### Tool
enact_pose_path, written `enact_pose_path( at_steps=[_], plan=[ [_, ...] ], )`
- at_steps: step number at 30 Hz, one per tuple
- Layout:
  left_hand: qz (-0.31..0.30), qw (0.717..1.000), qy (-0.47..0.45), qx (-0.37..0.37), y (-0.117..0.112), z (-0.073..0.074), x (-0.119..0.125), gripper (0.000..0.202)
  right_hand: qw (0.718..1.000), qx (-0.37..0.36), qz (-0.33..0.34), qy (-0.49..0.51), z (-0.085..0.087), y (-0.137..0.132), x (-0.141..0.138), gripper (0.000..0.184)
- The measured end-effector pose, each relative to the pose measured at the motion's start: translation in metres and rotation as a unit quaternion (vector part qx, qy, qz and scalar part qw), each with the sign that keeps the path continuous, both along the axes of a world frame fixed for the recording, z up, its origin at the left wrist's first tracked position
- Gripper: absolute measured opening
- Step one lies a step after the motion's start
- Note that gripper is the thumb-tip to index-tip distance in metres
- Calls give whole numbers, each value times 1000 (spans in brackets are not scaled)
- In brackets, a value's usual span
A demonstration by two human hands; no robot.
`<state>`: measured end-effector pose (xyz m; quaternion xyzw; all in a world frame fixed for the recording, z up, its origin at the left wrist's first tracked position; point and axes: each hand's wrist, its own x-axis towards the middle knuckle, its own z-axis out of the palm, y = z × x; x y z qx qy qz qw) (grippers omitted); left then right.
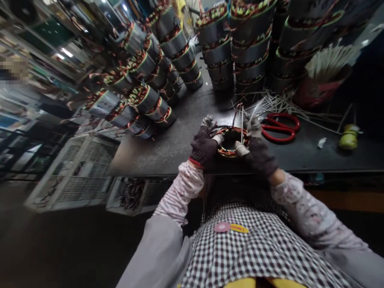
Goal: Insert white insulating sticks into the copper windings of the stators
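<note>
A round motor stator point(231, 141) with copper windings lies on the dark workbench point(180, 144) near its front edge. My left hand point(204, 142), in a dark knitted glove with bare fingertips, is closed round the stator's left rim. On the other side my right hand point(257, 149), gloved the same way, grips the right rim. Thin white strips point(241, 124) stand up out of the stator between my hands.
Stacks of wound stators point(150, 80) fill the back and left of the bench. Red-handled scissors point(280, 127) lie just right of my hands, loose white strips point(276, 102) behind them, a red tub of strips point(322, 82) beyond. A yellow-green spool point(348, 138) sits far right. White crates point(75, 172) stand below left.
</note>
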<state>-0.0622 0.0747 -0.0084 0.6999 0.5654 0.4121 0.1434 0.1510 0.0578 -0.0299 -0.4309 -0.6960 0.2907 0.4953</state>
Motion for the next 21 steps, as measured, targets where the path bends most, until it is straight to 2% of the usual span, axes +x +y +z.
enact_pose_path(
  at_steps=[2,4,5,7,8,10,13,15,17,21],
  plan=[
    [25,998,-59,7,-14,-12,2,57,999,-21,39,-11,4,17,13,68],
    [54,995,-60,57,-32,-10,5,45,996,-47,74,-26,9,28,25,66],
    [63,994,-32,88,-41,-4,6,43,994,-55,84,-29,11,31,29,66],
    [48,987,78,134,-55,18,5,43,994,-58,92,-25,15,33,33,67],
    [16,979,148,137,-59,32,3,44,994,-56,95,-21,15,33,34,67],
    [-87,952,272,113,-58,58,-2,35,993,-53,102,-16,15,33,33,66],
    [-209,903,367,75,-40,82,-8,18,992,-67,105,-3,13,32,30,63],
    [-239,891,379,71,-28,86,-10,20,991,-81,105,8,15,30,26,65],
    [-258,890,368,73,-22,83,-11,22,990,-94,107,19,21,24,24,69],
    [-256,914,304,85,-32,66,-17,32,990,-102,91,15,41,9,41,69]
  ],
)
